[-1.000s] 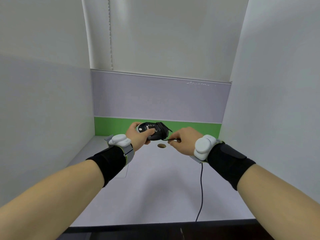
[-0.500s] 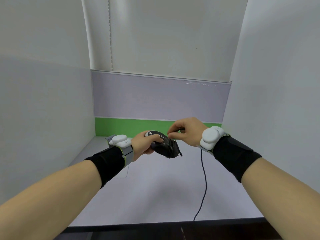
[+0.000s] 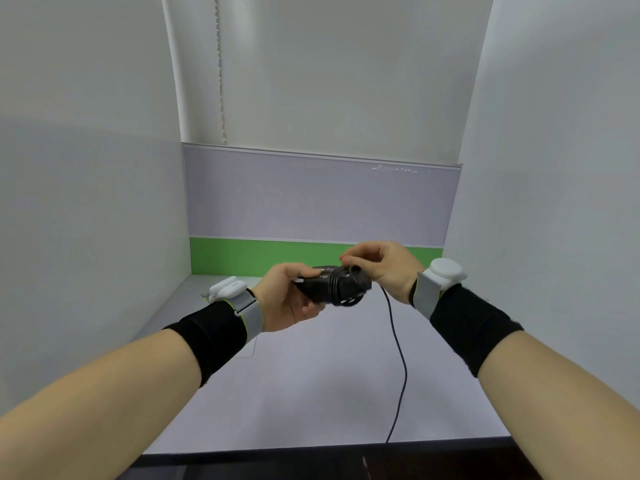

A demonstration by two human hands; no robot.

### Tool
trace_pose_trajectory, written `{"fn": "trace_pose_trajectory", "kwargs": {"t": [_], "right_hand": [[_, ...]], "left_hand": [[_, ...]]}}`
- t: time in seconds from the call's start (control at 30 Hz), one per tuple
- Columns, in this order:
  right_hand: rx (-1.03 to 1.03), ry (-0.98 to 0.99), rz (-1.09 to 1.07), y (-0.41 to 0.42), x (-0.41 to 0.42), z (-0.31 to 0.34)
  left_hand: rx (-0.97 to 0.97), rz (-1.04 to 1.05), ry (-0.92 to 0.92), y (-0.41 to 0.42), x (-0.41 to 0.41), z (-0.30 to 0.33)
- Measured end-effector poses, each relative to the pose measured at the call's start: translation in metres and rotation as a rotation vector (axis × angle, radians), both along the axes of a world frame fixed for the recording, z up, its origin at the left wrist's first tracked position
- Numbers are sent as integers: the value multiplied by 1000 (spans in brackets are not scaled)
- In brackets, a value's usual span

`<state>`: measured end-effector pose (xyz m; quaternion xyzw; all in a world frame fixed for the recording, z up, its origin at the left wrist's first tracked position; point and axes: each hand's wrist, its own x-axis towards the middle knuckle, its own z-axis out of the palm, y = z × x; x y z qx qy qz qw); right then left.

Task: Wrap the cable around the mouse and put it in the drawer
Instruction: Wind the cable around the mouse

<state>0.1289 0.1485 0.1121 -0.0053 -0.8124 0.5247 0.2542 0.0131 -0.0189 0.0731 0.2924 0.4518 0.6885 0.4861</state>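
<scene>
A black mouse [image 3: 330, 287] is held above the grey desk [image 3: 311, 393], with several turns of black cable wound around its middle. My left hand [image 3: 287, 299] grips the mouse from the left and below. Just above the mouse's right end, my right hand [image 3: 381, 265] pinches the cable. The loose length of cable [image 3: 398, 358] hangs down from under my right hand, curves across the desk and drops over the front edge. No drawer is in view.
White partition walls close in the desk on the left and right. A lilac back panel with a green strip [image 3: 259, 256] stands behind. The dark front edge of the desk [image 3: 311, 455] runs along the bottom.
My right hand has carried the cable from in front of the mouse up and over its right end. My left hand has turned the mouse and brought it slightly lower and nearer.
</scene>
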Motion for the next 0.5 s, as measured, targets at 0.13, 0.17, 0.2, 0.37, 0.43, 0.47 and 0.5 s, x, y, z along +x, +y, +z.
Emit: {"fn": "trace_pose_trajectory", "kwargs": {"t": [0.13, 0.17, 0.2, 0.37, 0.43, 0.47, 0.5], "right_hand": [[-113, 63, -19, -4, -1, -12], [-116, 56, -32, -7, 0, -16], [-112, 33, -45, -10, 0, -20], [37, -244, -128, -20, 2, -33], [198, -279, -187, -21, 3, -33], [304, -293, -215, -21, 4, -32], [416, -314, -239, -20, 5, -30]], "left_hand": [[120, 70, -123, 4, 1, 2], [145, 90, -138, 6, 1, 2], [165, 120, -141, 8, 1, 3], [187, 345, -59, 19, -1, 3], [160, 422, 4, 21, -5, 1], [145, 455, 33, 22, -7, 0], [132, 495, 47, 22, -9, -2]]}}
